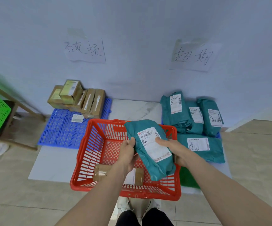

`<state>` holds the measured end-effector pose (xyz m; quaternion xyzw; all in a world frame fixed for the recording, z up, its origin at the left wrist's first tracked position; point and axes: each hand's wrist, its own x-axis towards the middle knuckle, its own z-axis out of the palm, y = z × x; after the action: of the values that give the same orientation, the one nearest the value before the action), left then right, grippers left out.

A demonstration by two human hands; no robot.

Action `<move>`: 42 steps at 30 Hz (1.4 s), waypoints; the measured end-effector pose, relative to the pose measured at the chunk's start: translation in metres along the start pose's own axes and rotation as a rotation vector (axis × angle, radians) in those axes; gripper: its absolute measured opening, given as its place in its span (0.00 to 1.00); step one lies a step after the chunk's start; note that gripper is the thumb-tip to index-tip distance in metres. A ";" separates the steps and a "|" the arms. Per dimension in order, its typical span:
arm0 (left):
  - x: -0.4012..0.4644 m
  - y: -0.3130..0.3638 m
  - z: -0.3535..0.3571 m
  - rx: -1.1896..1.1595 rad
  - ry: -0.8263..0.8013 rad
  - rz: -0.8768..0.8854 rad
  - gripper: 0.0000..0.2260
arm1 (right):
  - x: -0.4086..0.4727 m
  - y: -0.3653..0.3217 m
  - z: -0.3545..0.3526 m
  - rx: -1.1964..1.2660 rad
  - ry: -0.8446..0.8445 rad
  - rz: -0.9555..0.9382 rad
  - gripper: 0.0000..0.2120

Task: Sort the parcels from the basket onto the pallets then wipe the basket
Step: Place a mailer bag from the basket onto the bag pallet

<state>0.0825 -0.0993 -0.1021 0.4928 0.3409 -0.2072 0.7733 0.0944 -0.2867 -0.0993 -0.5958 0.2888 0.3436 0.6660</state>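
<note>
Most of the sorting looks done, judging by how things lie. The left blue pallet [61, 131], at about ten o'clock from the red basket [89, 162], carries a stack of brown cardboard boxes [81, 100] below a handwritten wall sign [84, 49]. At about two o'clock, four teal mailer bags [195, 118] cover the right pallet almost wholly, only a strip of blue showing at its edge, under a second wall sign [195, 56]. One more teal parcel [148, 147] is held over the basket's right half, label upward, as if being read. The grip is two-handed: the left hand [128, 154] curls its fingers round the parcel's left edge with the thumb on top, and the right hand [172, 150] holds the right edge with the thumb lying across the white label. Given its wrapping, this parcel probably belongs with the teal bags at two o'clock. In the basket, near its six o'clock wall, lies a taped brown box [102, 172], partly hidden by the left forearm; whether the brown piece showing right of that arm is the same box or a second one cannot be told. So what remains is placing the held parcel, clearing the brown parcel or parcels, then wiping the basket; no cloth is plainly in view.
</note>
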 end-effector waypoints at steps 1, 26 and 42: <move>-0.003 0.005 0.002 -0.018 -0.043 0.020 0.16 | -0.002 -0.001 0.001 0.025 0.009 -0.029 0.26; -0.011 0.019 -0.002 0.106 -0.299 0.075 0.20 | -0.026 0.000 0.022 -0.003 0.156 -0.360 0.26; 0.006 0.002 0.033 0.209 -0.365 -0.008 0.20 | -0.028 0.010 -0.013 0.088 0.281 -0.322 0.22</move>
<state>0.0991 -0.1281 -0.0959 0.5232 0.1741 -0.3303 0.7661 0.0697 -0.3021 -0.0848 -0.6466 0.2947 0.1336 0.6908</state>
